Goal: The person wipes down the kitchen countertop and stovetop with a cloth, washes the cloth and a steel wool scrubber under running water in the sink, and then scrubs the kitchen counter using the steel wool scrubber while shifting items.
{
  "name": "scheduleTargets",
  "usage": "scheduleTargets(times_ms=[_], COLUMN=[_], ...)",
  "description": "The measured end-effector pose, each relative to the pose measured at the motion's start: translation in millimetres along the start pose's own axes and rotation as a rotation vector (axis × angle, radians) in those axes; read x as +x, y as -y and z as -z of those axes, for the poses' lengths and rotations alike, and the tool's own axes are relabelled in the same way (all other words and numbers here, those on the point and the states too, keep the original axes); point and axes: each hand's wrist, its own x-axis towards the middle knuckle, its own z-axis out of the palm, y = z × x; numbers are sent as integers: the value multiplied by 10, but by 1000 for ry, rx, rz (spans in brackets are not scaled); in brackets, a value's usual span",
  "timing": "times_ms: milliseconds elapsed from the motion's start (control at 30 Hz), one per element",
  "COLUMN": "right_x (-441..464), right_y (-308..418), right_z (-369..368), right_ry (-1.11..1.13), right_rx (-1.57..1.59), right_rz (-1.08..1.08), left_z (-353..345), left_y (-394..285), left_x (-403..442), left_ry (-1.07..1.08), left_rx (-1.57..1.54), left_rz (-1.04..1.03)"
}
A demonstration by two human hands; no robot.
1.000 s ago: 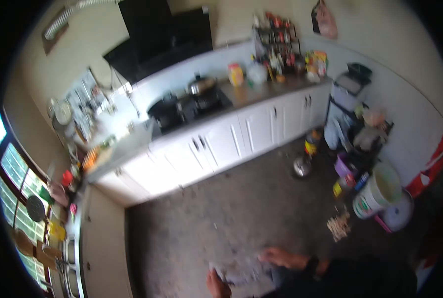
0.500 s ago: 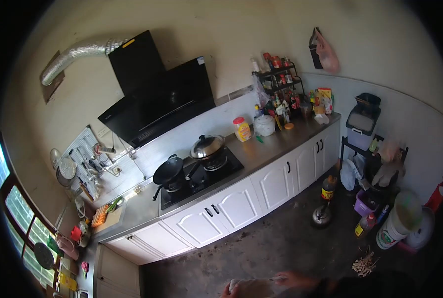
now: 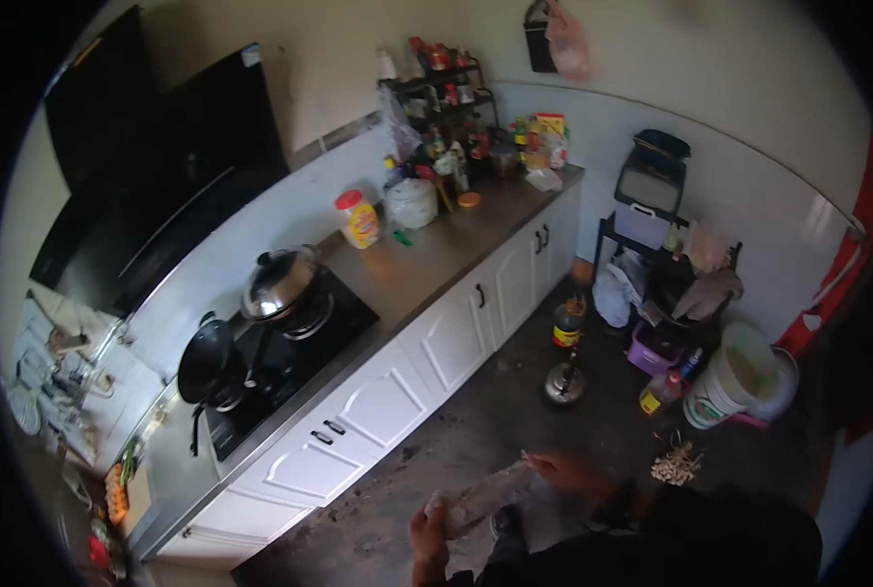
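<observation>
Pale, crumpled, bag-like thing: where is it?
Head view, bottom centre: the pale bag-like thing stretches between the person's left hand and right hand, left of the cream-coloured pile on the floor.

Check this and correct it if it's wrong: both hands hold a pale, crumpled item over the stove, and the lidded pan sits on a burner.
Wrong about the place: in the head view, the left hand and right hand hold the pale, crumpled item over the floor, not over the stove. The lidded pan does sit on a burner.
</observation>
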Motion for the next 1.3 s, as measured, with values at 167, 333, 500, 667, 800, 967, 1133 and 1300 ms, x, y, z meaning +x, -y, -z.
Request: scheduleTargets(times_ms=[167,333,500,667,800,967,1133,1300], right_x=[631,1044,1623,2453,3005,3636,4673,4735], right_y=[231,-79,-540,-635,-725,-671,-301,-766], right_z=[221,304,334,802,1093,1260,1440,1489], right_ry=[-6,153,138,225,190,31,-92,-143], right_rx=[100,143,336,354,338,390,663,393], right_rz=[-174,-279,-297,-430,-395,-221,-200,-258], left_z=[-172,-499,-839,-1307,-1596,-1690,-1627,-1245], left_y=[-678,-995,-1229,-1757,-2033,-2355,-3060,-3051], left_x=[674,1346,1984,2462,2851,3381,4198,5266], left_ry=[28,64,0,-47,-99,-142,-51,-431], left_rx=[-78,-42,-38,41,41,-94,-294,413], left_rz=[-81,-181,-180,-191,-189,-180,-377,-493])
